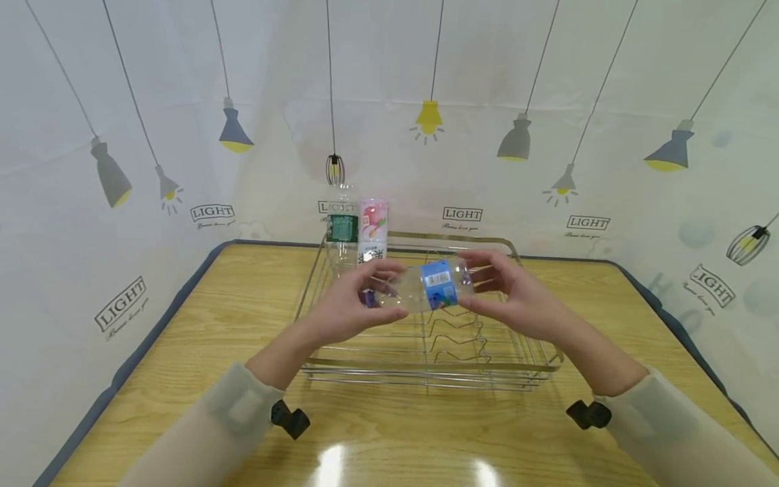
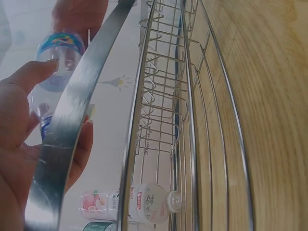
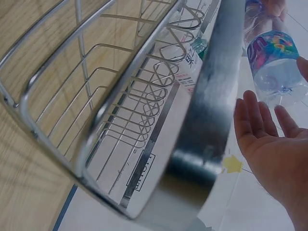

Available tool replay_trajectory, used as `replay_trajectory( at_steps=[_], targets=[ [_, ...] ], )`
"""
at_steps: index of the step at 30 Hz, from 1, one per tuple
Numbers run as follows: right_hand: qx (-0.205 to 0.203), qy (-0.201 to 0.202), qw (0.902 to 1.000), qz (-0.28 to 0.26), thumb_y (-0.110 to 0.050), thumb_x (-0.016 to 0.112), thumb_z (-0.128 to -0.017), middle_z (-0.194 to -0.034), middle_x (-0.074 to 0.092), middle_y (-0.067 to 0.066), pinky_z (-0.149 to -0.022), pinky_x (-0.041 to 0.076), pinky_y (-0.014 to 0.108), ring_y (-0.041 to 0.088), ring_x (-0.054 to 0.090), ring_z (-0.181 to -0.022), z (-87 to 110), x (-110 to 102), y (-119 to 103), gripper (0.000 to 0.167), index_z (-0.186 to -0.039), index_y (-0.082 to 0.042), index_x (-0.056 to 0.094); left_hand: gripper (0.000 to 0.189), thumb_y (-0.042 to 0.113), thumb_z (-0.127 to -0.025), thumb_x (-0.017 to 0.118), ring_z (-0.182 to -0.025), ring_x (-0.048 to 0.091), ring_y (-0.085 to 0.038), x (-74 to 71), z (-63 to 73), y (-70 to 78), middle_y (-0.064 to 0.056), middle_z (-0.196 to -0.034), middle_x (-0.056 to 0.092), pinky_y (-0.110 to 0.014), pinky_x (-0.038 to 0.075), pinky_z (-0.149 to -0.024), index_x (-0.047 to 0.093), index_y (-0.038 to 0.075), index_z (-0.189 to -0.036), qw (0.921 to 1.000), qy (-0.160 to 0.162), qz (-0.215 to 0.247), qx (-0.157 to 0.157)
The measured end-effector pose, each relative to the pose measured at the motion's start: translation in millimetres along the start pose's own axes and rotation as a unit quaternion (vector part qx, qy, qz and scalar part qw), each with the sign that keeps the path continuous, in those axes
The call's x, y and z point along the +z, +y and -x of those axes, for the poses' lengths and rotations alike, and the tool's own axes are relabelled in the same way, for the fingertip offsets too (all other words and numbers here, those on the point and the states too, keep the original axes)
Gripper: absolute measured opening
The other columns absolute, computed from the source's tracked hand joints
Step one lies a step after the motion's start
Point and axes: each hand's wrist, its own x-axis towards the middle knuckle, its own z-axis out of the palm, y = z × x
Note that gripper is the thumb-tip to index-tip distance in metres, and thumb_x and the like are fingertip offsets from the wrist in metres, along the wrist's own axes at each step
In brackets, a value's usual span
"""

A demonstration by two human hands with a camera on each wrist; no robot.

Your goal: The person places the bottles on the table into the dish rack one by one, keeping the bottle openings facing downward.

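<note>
A clear plastic bottle (image 1: 411, 287) with a blue label lies nearly level in the air above a metal wire rack (image 1: 432, 367). My left hand (image 1: 347, 304) grips its neck end, the thumb along the side in the left wrist view; a blue-purple cap (image 2: 46, 126) shows there. At the base end is my right hand (image 1: 517, 294), fingers spread and loosely bent around the bottom. In the right wrist view its fingertips (image 3: 249, 98) sit beside the bottle's base (image 3: 284, 94); firm contact is not clear.
At the rack's back left stand a clear bottle with a green label (image 1: 343, 228) and a pink-and-white bottle (image 1: 373, 223). The rack's flat rim rises near both wrists. Under it is a wooden table (image 1: 201, 325); a lamp-printed sheet (image 1: 389, 128) hangs behind.
</note>
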Motion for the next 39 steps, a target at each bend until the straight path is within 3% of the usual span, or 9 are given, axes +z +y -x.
replay_trajectory(
  at_steps=[9, 16, 20, 24, 29, 39],
  targets=[
    [-0.001, 0.032, 0.9993, -0.017, -0.014, 0.073, -0.106, -0.157, 0.055, 0.017, -0.096, 0.057, 0.020, 0.033, 0.064, -0.125, -9.5, 1, -13, 0.059, -0.160, -0.008, 0.048, 0.062, 0.029, -0.097, 0.086, -0.126, 0.069, -0.027, 7.2, -1.6, -2.4, -0.008, -0.143, 0.066, -0.044, 0.061, -0.103, 0.056, 0.019, -0.150, 0.9996, -0.005, 0.025, -0.015],
    [0.010, 0.034, 0.9991, -0.022, -0.023, 0.072, -0.108, -0.143, 0.063, 0.012, -0.090, 0.062, 0.029, 0.030, 0.068, -0.115, -20.5, 3, -21, 0.053, -0.158, -0.014, 0.054, 0.058, 0.031, -0.100, 0.083, -0.126, 0.069, -0.024, 12.7, -3.2, -3.4, -0.010, -0.142, 0.068, -0.042, 0.061, -0.105, 0.054, 0.014, -0.147, 0.9986, -0.033, 0.034, -0.024],
    [0.016, 0.035, 0.9988, -0.030, -0.025, 0.073, -0.108, -0.141, 0.064, 0.013, -0.088, 0.063, 0.028, 0.031, 0.071, -0.114, -27.0, 5, -25, 0.053, -0.157, -0.013, 0.054, 0.066, 0.032, -0.102, 0.081, -0.126, 0.069, -0.025, 14.7, -4.4, -3.0, -0.009, -0.143, 0.068, -0.043, 0.060, -0.106, 0.047, 0.013, -0.155, 0.9978, -0.049, 0.037, -0.025],
    [0.020, 0.040, 0.9975, -0.055, -0.022, 0.074, -0.108, -0.150, 0.059, 0.014, -0.089, 0.063, 0.027, 0.034, 0.069, -0.122, -32.0, 9, -28, 0.058, -0.160, -0.011, 0.050, 0.073, 0.031, -0.103, 0.079, -0.126, 0.070, -0.026, 15.6, -5.0, -3.0, -0.007, -0.144, 0.067, -0.044, 0.060, -0.107, 0.040, 0.012, -0.161, 0.9975, -0.052, 0.040, -0.026],
    [0.026, 0.038, 0.9941, -0.099, -0.017, 0.074, -0.107, -0.150, 0.056, 0.017, -0.092, 0.063, 0.027, 0.035, 0.065, -0.127, -35.0, 15, -27, 0.066, -0.164, -0.011, 0.042, 0.072, 0.024, -0.103, 0.079, -0.126, 0.070, -0.031, 14.7, -4.7, -2.5, -0.015, -0.148, 0.062, -0.045, 0.061, -0.106, 0.039, 0.011, -0.162, 0.9969, -0.037, 0.068, -0.017],
    [0.047, 0.025, 0.9899, -0.131, -0.026, 0.076, -0.106, -0.148, 0.057, 0.011, -0.104, 0.060, 0.042, 0.032, 0.064, -0.132, -37.5, 32, -30, 0.064, -0.161, -0.018, 0.043, 0.069, 0.026, -0.103, 0.079, -0.127, 0.071, -0.030, 14.0, -4.1, 0.8, -0.011, -0.147, 0.058, -0.049, 0.062, -0.105, 0.040, 0.019, -0.160, 0.9944, -0.030, 0.098, -0.028]
  ],
)
